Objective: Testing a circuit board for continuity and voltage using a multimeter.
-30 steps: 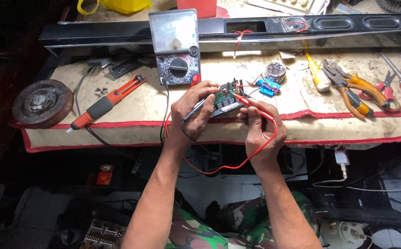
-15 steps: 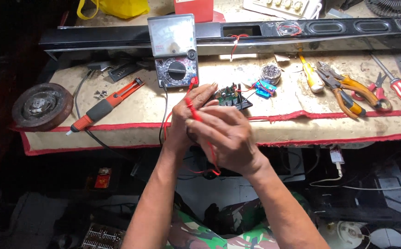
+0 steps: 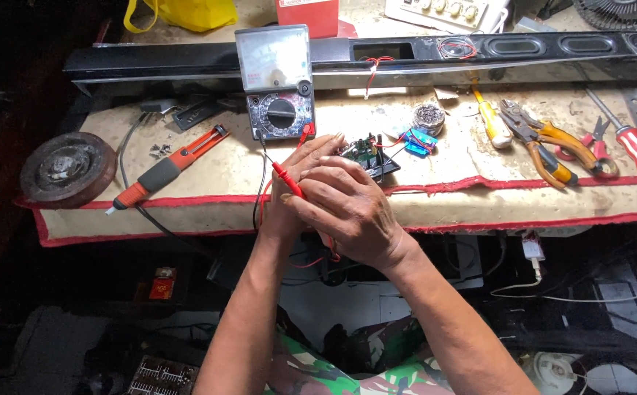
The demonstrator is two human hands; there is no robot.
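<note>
My right hand [image 3: 351, 212] lies across my left hand [image 3: 300, 172] at the front edge of the workbench. A red test probe [image 3: 287, 179] sticks out between them, gripped by my right hand's fingers. What my left hand holds is hidden under the right; its fingers reach toward a small green circuit board [image 3: 368, 152] on the bench. The probe's red and black leads run up to an analog multimeter [image 3: 277, 79] standing just behind the hands.
A soldering iron [image 3: 165, 172] and a round metal disc [image 3: 68, 168] lie at left. Blue component [image 3: 418, 141], solder coil [image 3: 429, 115], yellow screwdriver [image 3: 490, 117], orange pliers [image 3: 545, 143] and red screwdriver [image 3: 636, 146] lie at right. A long black speaker bar [image 3: 479, 55] spans the back.
My hands were apart, each at the circuit board with a probe. The right hand has since crossed left over the left hand, pulling back from the board.
</note>
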